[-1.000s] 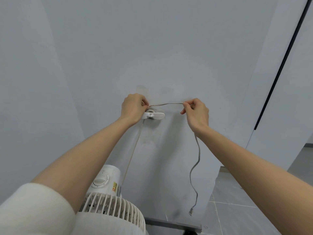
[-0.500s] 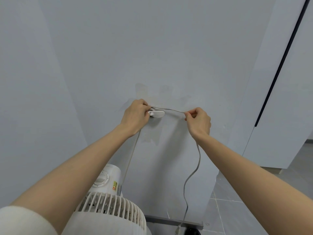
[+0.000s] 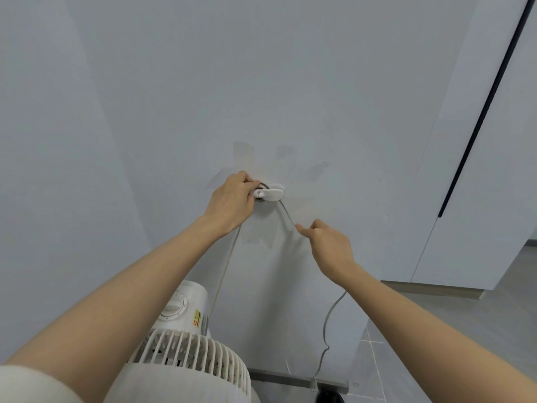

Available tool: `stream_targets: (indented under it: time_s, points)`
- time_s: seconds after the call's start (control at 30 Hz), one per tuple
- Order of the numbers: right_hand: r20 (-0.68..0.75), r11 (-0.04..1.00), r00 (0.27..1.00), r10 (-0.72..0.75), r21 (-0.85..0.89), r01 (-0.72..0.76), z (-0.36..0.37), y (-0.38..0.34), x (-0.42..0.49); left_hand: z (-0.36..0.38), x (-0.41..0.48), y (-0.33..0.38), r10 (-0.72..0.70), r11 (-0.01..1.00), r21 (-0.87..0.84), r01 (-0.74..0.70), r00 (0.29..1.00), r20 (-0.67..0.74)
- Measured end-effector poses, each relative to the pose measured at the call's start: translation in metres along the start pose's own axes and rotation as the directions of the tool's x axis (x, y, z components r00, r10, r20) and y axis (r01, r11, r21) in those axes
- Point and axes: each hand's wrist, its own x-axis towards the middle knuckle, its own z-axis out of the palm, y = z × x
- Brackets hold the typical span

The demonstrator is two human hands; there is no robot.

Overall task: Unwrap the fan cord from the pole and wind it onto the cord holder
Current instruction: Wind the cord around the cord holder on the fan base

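Note:
A small white cord holder point(image 3: 270, 194) is fixed to the pale wall at chest height, with a few turns of grey cord behind its wings. My left hand point(image 3: 231, 203) presses on the holder's left end and pins the cord there. My right hand point(image 3: 327, 242) is below and to the right of the holder, pinching the grey fan cord point(image 3: 286, 212), which runs taut up to the holder. The loose tail of the cord point(image 3: 328, 318) hangs down from my right hand to the floor. Another stretch of cord point(image 3: 223, 274) drops from the holder to the white fan point(image 3: 186, 338).
The fan's motor housing with its dial point(image 3: 174, 306) and the ribbed grille stand close below my left arm. A white cabinet with a dark vertical strip point(image 3: 479, 117) is on the right. Grey floor tiles point(image 3: 436, 330) lie at the lower right.
My right hand has swung from level with the holder down to its lower right, carrying the cord around it. The left hand stays on the holder. The hanging tail has shortened.

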Motion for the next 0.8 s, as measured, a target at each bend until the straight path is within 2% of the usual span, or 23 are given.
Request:
stream_targets:
  time_s: [0.1, 0.27, 0.37, 0.53, 0.7, 0.8]
  points:
    - [0.142, 0.999, 0.99, -0.012, -0.046, 0.019, -0.001, -0.008, 0.0, 0.001, -0.002, -0.001, 0.003, 1.0, -0.021, -0.003, 1.0, -0.009]
    - [0.292, 0.995, 0.956, -0.015, -0.093, 0.044, -0.007, -0.01, 0.006, 0.003, -0.006, -0.003, 0.041, 0.999, -0.008, -0.041, 0.998, -0.051]
    - [0.347, 0.994, 0.938, -0.001, -0.101, 0.039, -0.008, -0.009, 0.008, 0.002, -0.007, -0.005, 0.07, 0.997, 0.03, -0.068, 0.996, -0.062]
    - [0.388, 0.996, 0.921, 0.013, -0.084, 0.022, -0.009, -0.01, 0.011, 0.001, -0.014, -0.004, 0.198, 0.978, 0.101, -0.183, 0.966, -0.167]
    - [0.351, 0.998, 0.936, 0.015, -0.055, 0.004, -0.008, -0.005, 0.007, 0.009, -0.019, -0.005, 0.354, 0.915, 0.237, -0.328, 0.932, -0.08]
    - [0.291, 0.999, 0.957, -0.022, -0.035, 0.033, -0.004, 0.001, 0.005, 0.015, -0.025, 0.001, 0.298, 0.923, 0.229, -0.31, 0.951, 0.086]
